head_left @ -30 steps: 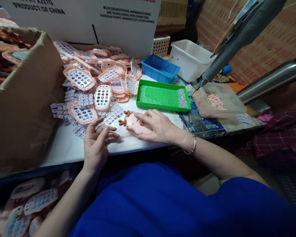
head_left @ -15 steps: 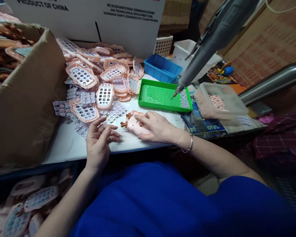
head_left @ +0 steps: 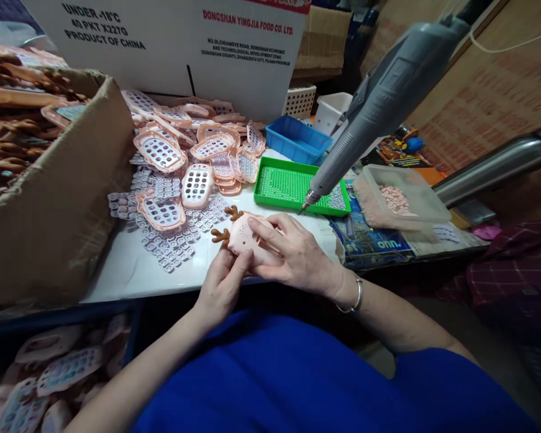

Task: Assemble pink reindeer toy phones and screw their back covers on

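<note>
A pink toy phone casing [head_left: 243,236] with brown antlers is held between both hands near the table's front edge, its plain side with small holes facing up. My right hand [head_left: 295,249] wraps over its right end, fingers across the top. My left hand [head_left: 225,279] grips the lower left side, thumb on top and fingers beneath. Just above the right hand hangs a grey electric screwdriver [head_left: 360,114], its bit pointing down near the front edge of a green perforated tray [head_left: 284,180]. Small silver screws [head_left: 336,198] lie at that tray's right end.
Pink casing halves [head_left: 216,144] pile behind the hands, with clear keypad sheets [head_left: 169,246] beside them. A cardboard box [head_left: 58,198] of brown-antlered parts stands left. A blue tray [head_left: 297,138] and a plastic tub [head_left: 403,195] of small pink pieces sit right. Below left is a bin of casings [head_left: 67,367].
My left hand has moved right and closed on the toy phone casing. The casing has been raised and drawn nearer in my right hand. The view has shifted slightly.
</note>
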`<state>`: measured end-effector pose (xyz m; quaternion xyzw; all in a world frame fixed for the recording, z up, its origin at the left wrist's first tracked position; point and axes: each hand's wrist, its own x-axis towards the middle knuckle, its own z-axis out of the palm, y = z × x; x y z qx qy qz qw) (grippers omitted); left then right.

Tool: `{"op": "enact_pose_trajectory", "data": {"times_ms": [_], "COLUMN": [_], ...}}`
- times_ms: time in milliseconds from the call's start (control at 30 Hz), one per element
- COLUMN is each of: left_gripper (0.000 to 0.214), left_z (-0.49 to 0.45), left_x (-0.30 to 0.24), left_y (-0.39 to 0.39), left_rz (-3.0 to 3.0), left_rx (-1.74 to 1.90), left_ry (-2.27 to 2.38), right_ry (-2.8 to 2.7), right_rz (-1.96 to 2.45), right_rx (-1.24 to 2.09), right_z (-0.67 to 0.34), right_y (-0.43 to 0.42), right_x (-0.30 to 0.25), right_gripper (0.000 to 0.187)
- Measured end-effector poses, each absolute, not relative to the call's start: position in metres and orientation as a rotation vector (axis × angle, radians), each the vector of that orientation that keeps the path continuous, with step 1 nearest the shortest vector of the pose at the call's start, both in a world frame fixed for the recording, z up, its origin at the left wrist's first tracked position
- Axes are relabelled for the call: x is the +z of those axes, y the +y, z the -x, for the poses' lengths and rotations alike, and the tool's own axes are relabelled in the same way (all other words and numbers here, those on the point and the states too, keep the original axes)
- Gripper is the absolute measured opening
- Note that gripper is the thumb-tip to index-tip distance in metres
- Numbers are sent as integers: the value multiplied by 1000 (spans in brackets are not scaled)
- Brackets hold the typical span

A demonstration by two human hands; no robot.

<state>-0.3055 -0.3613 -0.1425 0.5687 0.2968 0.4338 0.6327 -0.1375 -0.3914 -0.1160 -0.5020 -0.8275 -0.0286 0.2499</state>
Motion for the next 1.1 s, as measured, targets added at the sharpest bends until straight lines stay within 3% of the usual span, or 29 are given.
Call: {"op": "enact_pose_trajectory", "data": {"times_ms": [100, 200, 367, 500, 600, 767, 967, 1100], "left_gripper": [38, 35, 42, 47, 44, 41, 45, 43], "left_z": [307, 312, 318, 318, 318, 320, 322, 326], "left_x": [-146, -156, -169, -173, -172, -167, -169, -172], "left_y": [-365, -366, -369, -371, -371, -370, -368, -367], "left_rz": [-1416, -1463, -1471, -1500, -1563, -1662, -1805, -1812], "left_rx": [1074, 1101, 1049, 1071, 1094, 1101, 1197, 1234], "left_ry": [673, 706, 577, 594, 604, 609, 571, 625], "right_ry": [-2218, -2151, -1802, -1422, -1236, -1204, -1321, -1478], "right_rz": [1326, 1238, 1191, 1173, 1129, 1026, 1044, 1089], "right_rx": [-205, -83, 481, 1051, 1291, 1327, 1191, 1053], "right_z": [137, 135, 138, 142, 142, 139, 140, 139], "right_y": [-397, -399, -395, -390, -388, -387, -385, -386], "right_x": [-125, -127, -119, -116, -114, -109, -107, -105], "right_gripper": [65, 70, 50, 48, 45, 31, 38, 31]}}
